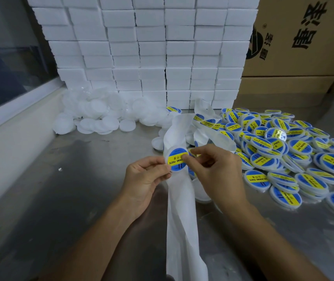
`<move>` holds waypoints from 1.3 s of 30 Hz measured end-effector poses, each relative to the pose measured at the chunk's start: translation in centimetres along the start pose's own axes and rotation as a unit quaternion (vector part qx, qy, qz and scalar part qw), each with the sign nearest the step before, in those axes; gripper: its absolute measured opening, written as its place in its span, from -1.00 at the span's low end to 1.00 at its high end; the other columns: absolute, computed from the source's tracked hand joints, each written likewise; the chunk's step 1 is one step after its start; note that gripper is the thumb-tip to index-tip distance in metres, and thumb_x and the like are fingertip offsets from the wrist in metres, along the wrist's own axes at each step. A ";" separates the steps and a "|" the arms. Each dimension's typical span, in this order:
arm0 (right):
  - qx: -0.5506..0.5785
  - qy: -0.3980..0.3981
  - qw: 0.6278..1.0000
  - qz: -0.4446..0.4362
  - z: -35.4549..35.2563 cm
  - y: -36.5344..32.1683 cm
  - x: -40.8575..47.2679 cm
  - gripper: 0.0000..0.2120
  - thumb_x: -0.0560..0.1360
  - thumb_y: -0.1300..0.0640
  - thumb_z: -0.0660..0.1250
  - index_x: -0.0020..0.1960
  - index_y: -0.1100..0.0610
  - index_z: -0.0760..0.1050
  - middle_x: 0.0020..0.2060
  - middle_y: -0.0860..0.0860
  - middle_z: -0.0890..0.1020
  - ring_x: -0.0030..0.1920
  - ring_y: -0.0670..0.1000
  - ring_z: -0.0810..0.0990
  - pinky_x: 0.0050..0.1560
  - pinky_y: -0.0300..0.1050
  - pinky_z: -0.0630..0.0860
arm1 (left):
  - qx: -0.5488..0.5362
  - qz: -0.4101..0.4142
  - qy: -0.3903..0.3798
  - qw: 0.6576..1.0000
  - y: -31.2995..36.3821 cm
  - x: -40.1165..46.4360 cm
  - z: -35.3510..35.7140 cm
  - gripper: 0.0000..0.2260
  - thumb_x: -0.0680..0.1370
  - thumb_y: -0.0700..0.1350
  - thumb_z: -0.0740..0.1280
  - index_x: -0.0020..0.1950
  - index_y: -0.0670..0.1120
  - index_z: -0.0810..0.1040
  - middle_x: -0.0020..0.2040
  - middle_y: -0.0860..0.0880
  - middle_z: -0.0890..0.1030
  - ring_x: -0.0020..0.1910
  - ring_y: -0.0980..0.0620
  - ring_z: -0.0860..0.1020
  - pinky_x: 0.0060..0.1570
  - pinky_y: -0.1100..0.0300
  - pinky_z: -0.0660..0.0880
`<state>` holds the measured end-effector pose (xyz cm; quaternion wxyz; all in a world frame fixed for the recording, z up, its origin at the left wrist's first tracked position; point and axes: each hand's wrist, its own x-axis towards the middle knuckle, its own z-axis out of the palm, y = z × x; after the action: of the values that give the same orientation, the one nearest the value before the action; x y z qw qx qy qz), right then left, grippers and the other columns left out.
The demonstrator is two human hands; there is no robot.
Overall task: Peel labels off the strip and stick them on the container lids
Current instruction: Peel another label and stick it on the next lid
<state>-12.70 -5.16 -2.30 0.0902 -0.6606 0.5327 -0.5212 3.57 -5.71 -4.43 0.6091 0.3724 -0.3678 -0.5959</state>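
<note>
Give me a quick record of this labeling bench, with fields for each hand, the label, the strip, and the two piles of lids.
left hand: pinches the strip beside the label
right hand: fingertips pinch the label's right edge
label: round, blue and yellow, reads SOLDERING PASTE
backing strip: white, trails down toward the viewer
plain white lids: heaped far left
labeled lids: heaped on the right
table: bare metal

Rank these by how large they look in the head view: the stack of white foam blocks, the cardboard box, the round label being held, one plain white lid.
1. stack of white foam blocks
2. cardboard box, cropped by the frame
3. round label and plain white lid: similar; the label is nearer the camera, so unranked.
</note>
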 end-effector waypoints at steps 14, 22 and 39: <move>0.204 -0.072 0.973 0.083 1.4 0.2 -0.3 -0.60 0.36 0.16 0.56 0.18 0.05 0.59 -0.20 0.02 0.70 -0.22 0.02 0.66 -0.09 -0.02 0.62 | 0.009 -0.011 -0.128 0.992 0.6 -0.6 -0.1 -0.70 0.44 -0.20 0.36 0.10 0.06 0.70 0.08 -0.09 0.70 0.02 0.00 0.68 -0.25 0.28 0.56; 0.213 -0.036 0.971 0.098 1.5 0.5 -0.2 -0.92 0.52 0.15 0.39 -0.03 -0.01 0.61 -0.29 -0.09 0.70 -0.30 -0.09 0.66 -0.27 -0.21 0.58 | 0.011 -0.021 -0.143 0.989 0.4 -0.6 -0.1 -0.70 0.41 -0.19 0.39 0.11 0.03 0.70 0.07 -0.15 0.69 0.03 -0.09 0.68 -0.22 0.25 0.58; 0.137 -0.002 0.987 0.084 1.6 1.0 -0.5 -0.78 0.46 0.00 0.45 -0.12 0.18 0.65 -0.35 -0.15 0.65 -0.32 -0.21 0.61 -0.27 -0.39 0.47 | 0.049 0.003 -0.134 0.990 -0.4 -0.3 -0.2 -0.67 0.38 -0.21 0.39 0.14 -0.16 0.62 -0.11 -0.13 0.71 -0.16 0.00 0.68 -0.21 0.21 0.60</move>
<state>-11.94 -5.85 -4.00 0.2238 -0.5959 0.5099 -0.5786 3.57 -5.40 -4.83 0.5373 0.3172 -0.4762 -0.6196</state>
